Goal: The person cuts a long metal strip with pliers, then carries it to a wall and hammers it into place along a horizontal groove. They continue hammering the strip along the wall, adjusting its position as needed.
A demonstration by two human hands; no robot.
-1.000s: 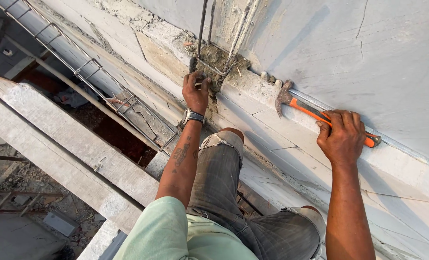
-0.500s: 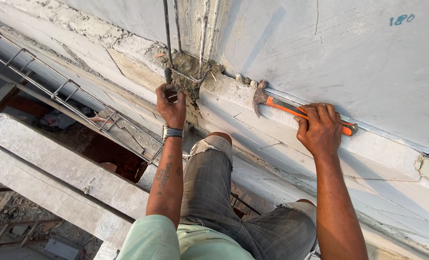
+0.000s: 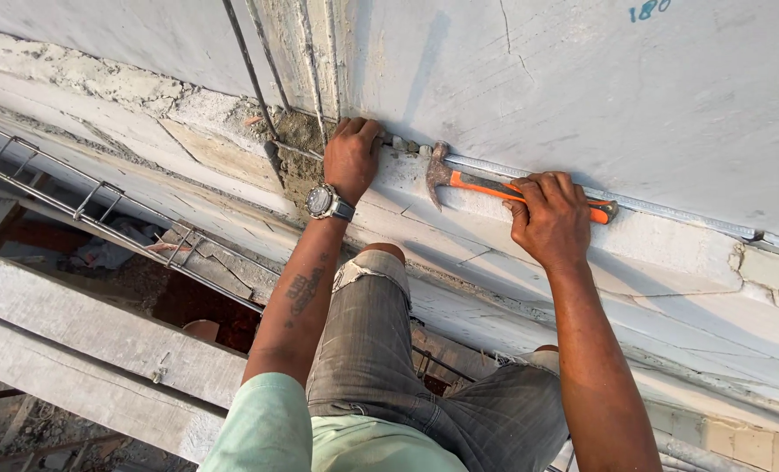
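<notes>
Right hand [image 3: 548, 218] around hammer [image 3: 494, 185]

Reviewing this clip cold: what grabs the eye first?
The orange-handled claw hammer stands out, gripped by the right hand against the pale concrete ledge. The left hand, with a wristwatch, presses at the gap where steel bars meet the wall. Far below at left lies a metal ladder.

The right hand [image 3: 548, 218] covers the middle of the hammer [image 3: 494, 185] handle. Left hand [image 3: 352, 157] fingertips hide what they pinch, perhaps a nail. The rebar [image 3: 248, 65] runs off the top edge; both elbows leave the frame below.
</notes>
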